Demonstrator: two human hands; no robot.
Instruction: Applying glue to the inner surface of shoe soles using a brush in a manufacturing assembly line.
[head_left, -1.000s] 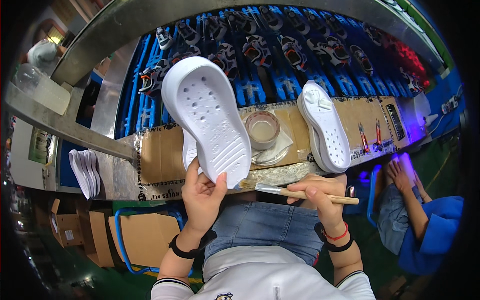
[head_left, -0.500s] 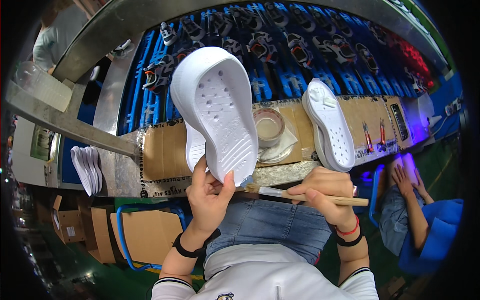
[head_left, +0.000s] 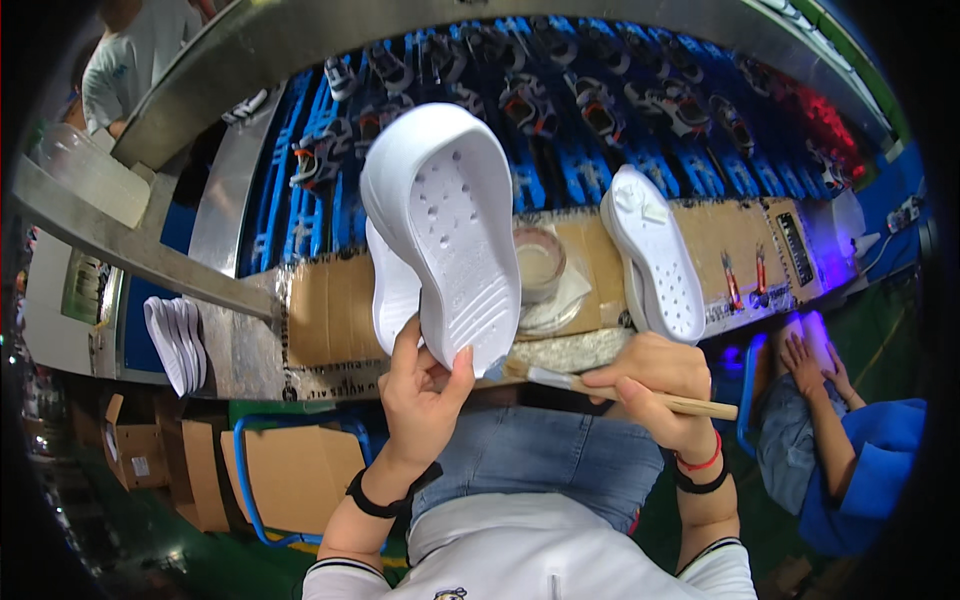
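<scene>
My left hand [head_left: 425, 405] pinches the near end of a white foam shoe sole [head_left: 465, 220], tilted up so its hollow inner side with small holes faces me. A second white sole [head_left: 393, 300] shows partly behind it; whether my hand holds that one too is hidden. My right hand [head_left: 662, 385] is closed round the wooden handle of a flat brush [head_left: 550, 378]. Its bristles are beside the sole's near end, close to a small bluish patch; contact is unclear. Beyond them a round tub [head_left: 540, 262] of pale liquid stands by a crumpled white cloth [head_left: 563, 298].
More white soles [head_left: 665, 280] lie stacked on the cardboard-covered bench [head_left: 325, 310], left of two red-handled snips [head_left: 732, 280]. Several soles [head_left: 175, 345] stand at far left. A blue-racked conveyor [head_left: 650, 170] carries shoes behind. Another person's hands [head_left: 812, 365] rest at right.
The held sole has shifted slightly right and tipped a little. The brush's bristle end has moved slightly right and up. At upper left, another person has shifted right.
</scene>
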